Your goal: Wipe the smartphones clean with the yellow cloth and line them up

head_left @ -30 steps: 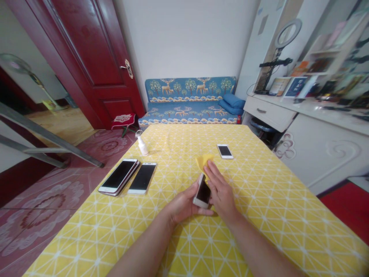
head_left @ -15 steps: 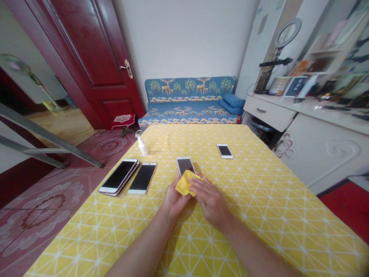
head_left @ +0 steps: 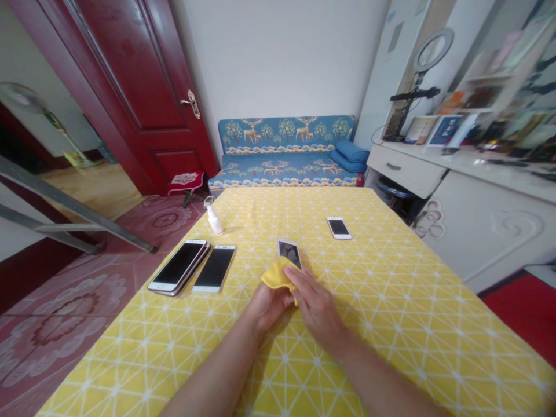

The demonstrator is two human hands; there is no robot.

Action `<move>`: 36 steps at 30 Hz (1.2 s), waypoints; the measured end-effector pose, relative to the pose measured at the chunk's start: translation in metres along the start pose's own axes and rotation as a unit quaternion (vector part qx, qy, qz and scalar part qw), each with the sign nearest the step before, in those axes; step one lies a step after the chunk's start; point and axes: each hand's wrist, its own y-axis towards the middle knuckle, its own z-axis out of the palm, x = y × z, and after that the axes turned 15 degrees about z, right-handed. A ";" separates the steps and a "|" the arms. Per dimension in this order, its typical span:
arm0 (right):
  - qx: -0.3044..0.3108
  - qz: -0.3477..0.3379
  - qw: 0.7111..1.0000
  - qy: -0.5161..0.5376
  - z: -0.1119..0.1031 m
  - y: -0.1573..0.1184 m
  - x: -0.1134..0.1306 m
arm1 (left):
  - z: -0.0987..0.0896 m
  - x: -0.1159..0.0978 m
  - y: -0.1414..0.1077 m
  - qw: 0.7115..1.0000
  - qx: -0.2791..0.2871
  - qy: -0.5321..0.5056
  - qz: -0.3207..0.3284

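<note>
A red door [head_left: 143, 69] with a metal handle [head_left: 191, 103] stands at the left, a small stool [head_left: 186, 179] with a red patterned cover beside it and a pedestal fan [head_left: 56, 123] farther left. Metal bars [head_left: 78, 207] slant above the patterned floor tiles [head_left: 26, 278]. Against the white wall [head_left: 278, 63] sits a blue deer-patterned sofa [head_left: 278, 162] with blue cushions [head_left: 351, 153] at its right end. Further right, a ring light [head_left: 417, 58] stands on a white cabinet [head_left: 482, 226].

Soft, fairly bright light leaves faint shadows on the yellow, white-lined tablecloth [head_left: 391, 324] and greyish glare on the partly covered, white-framed rectangular phone [head_left: 289, 253]. Rightward, the white, scroll-decorated cabinet [head_left: 482, 220] stretches, its cluttered top blurred.
</note>
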 end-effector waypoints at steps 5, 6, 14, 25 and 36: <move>-0.008 0.014 1.000 -0.003 -0.006 0.008 -0.012 | 0.009 0.005 -0.011 0.993 0.052 0.092 -0.048; -0.018 0.013 1.000 -0.007 -0.008 0.010 -0.015 | 0.011 0.004 -0.013 0.989 0.078 0.108 -0.060; -0.094 0.120 0.988 0.023 -0.025 0.015 -0.026 | 0.014 -0.002 -0.017 0.970 0.195 0.097 -0.107; -0.203 0.272 0.937 0.085 -0.031 0.017 -0.043 | 0.018 -0.005 -0.018 0.978 0.192 0.043 -0.073; -0.090 0.221 0.963 0.128 -0.019 0.009 -0.026 | 0.003 0.001 -0.003 0.997 0.041 0.031 0.063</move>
